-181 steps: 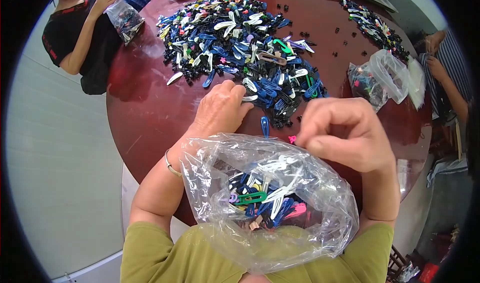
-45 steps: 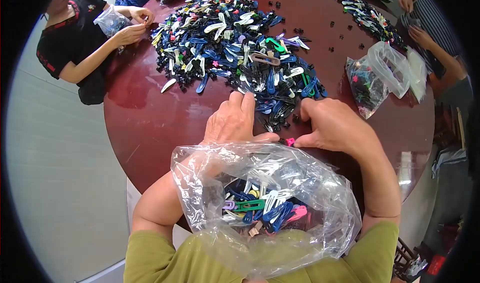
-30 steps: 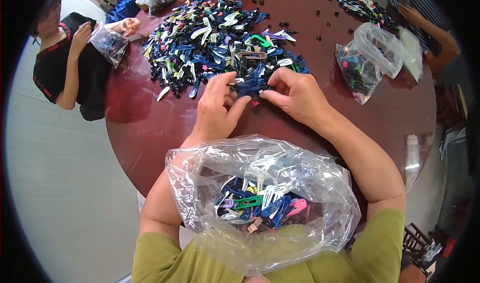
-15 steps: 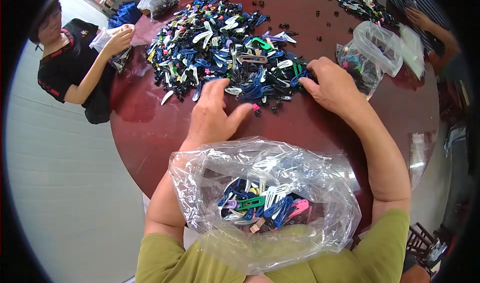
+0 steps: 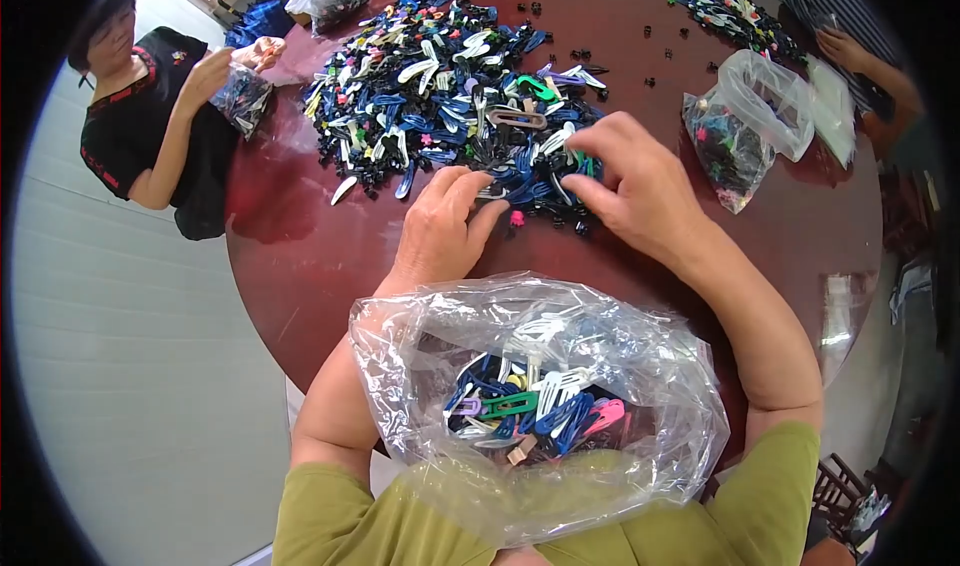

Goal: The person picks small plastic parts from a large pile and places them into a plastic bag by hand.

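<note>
Fingers [image 5: 470,188] of our left hand [image 5: 440,236] and right hand [image 5: 640,191] curled narrowly into the hair clip pile [image 5: 450,76] on the counter [image 5: 300,256]; we could not tell what they gripped.

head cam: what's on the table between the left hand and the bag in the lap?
Nothing: in the head view only bare dark-red table lies between the left hand and the rim of the clear plastic bag. The loose pink piece lies beside the fingers.

This looks like a small hand-assembly or packing workshop: a round dark-red counter [image 5: 300,256] carries a big heap of loose hair clips [image 5: 440,76], several clear plastic bags [image 5: 745,126] hold sorted clips, and other people [image 5: 150,116] sit around its edge with bags of their own.
</note>
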`<state>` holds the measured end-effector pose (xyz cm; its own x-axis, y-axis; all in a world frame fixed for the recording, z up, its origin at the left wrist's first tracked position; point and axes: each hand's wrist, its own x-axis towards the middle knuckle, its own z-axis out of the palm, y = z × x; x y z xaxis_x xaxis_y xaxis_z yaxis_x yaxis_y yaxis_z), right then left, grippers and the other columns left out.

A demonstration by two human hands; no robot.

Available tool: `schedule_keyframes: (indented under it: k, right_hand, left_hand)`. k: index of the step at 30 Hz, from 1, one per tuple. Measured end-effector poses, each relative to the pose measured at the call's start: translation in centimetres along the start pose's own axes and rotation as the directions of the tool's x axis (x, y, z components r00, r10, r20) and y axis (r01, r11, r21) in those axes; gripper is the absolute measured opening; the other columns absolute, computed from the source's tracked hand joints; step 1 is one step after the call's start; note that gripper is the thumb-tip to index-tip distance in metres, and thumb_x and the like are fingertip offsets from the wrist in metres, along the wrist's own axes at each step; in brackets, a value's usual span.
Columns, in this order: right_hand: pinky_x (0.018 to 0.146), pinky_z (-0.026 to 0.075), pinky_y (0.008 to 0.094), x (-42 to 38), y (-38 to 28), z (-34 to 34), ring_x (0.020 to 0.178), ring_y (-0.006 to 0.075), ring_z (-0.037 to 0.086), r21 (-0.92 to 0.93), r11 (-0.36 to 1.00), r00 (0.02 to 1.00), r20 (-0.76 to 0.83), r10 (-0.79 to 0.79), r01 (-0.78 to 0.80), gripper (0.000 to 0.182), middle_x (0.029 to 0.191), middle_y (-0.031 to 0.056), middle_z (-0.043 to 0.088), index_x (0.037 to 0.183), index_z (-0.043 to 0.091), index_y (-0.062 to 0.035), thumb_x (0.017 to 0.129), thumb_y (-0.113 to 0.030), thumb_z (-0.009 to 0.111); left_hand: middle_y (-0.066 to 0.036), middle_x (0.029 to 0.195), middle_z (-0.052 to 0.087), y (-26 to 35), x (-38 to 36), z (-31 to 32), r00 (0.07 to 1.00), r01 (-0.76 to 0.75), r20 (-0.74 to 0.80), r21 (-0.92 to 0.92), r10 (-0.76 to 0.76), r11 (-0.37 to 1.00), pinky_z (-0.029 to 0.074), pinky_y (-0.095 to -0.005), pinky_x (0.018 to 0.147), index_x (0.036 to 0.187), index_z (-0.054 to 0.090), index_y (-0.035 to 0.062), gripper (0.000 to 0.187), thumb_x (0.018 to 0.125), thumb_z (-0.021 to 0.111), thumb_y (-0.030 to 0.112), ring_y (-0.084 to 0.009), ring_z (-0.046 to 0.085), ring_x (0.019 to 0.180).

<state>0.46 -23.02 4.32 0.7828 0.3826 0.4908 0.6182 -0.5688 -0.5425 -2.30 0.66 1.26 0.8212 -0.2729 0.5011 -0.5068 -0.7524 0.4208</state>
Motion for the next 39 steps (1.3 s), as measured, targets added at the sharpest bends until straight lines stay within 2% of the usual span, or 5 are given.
schedule_keyframes:
  k: [7, 14, 21, 34, 39]
  right_hand:
    - [0.063, 0.051, 0.0385, -0.7, -0.7, 2.9, 0.078, 0.0262, 0.062, -0.041, 0.977, 0.977, 0.064, -0.205, 0.208, 0.014, 0.088, 0.0072, 0.055, 0.086, 0.063, -0.0082, 0.077, -0.015, 0.07]
    - [0.064, 0.05, 0.0366, -0.4, -1.1, 2.5, 0.075, 0.026, 0.062, 0.227, 0.974, 0.998, 0.064, -0.021, 0.006, 0.005, 0.083, 0.0091, 0.059, 0.081, 0.067, -0.0062, 0.078, -0.011, 0.068]
    - [0.06, 0.044, 0.0229, -0.2, 0.0, 1.2, 0.069, 0.0032, 0.052, 0.562, 0.707, 0.901, 0.32, 0.294, -0.43, 0.016, 0.08, -0.0007, 0.064, 0.087, 0.066, -0.0002, 0.087, -0.016, 0.067]
    - [0.05, 0.032, 0.0194, 0.2, 0.8, 0.2, 0.057, 0.0031, 0.042, 0.77, 0.305, 0.821, 0.469, 0.326, -0.561, 0.016, 0.069, -0.0046, 0.054, 0.089, 0.062, -0.0047, 0.091, -0.02, 0.065]
    - [0.051, 0.033, 0.0195, 0.4, 0.3, 0.2, 0.057, 0.0038, 0.043, 0.815, 0.134, 0.816, 0.525, 0.243, -0.564, 0.018, 0.068, -0.0038, 0.054, 0.089, 0.062, -0.0045, 0.09, -0.022, 0.066]
  left_hand:
    - [-0.011, 0.096, 0.062, 0.3, 0.0, 0.1, 1.0, 0.004, -0.003, -0.027, -0.004, 1.0, 0.054, -0.0276, 0.057, 0.097, 0.063, -0.0009, 0.02, 0.08, 0.072, 0.006, -0.0186, 0.065, 0.066]
    - [-0.012, 0.091, 0.064, 0.7, 0.2, -0.2, 1.0, -0.006, -0.009, -0.027, 0.006, 1.0, 0.054, -0.0295, 0.06, 0.098, 0.063, -0.0007, 0.019, 0.081, 0.071, 0.004, -0.0209, 0.066, 0.072]
    - [-0.011, 0.086, 0.064, 0.0, 0.2, -0.3, 0.999, 0.022, -0.037, -0.043, -0.023, 0.999, 0.052, -0.0297, 0.058, 0.098, 0.064, -0.0005, 0.019, 0.08, 0.071, 0.004, -0.0206, 0.064, 0.067]
    - [-0.012, 0.097, 0.061, 0.8, 0.2, -0.6, 0.999, 0.016, -0.033, -0.04, -0.017, 0.999, 0.053, -0.0286, 0.058, 0.102, 0.064, -0.0006, 0.024, 0.079, 0.07, 0.002, -0.02, 0.065, 0.071]
    - [-0.009, 0.105, 0.06, 3.1, 0.5, -0.7, 0.988, 0.153, 0.034, -0.416, -0.153, 0.896, 0.051, -0.0243, 0.064, 0.107, 0.064, -0.0023, 0.028, 0.08, 0.07, 0.0, -0.0128, 0.061, 0.078]
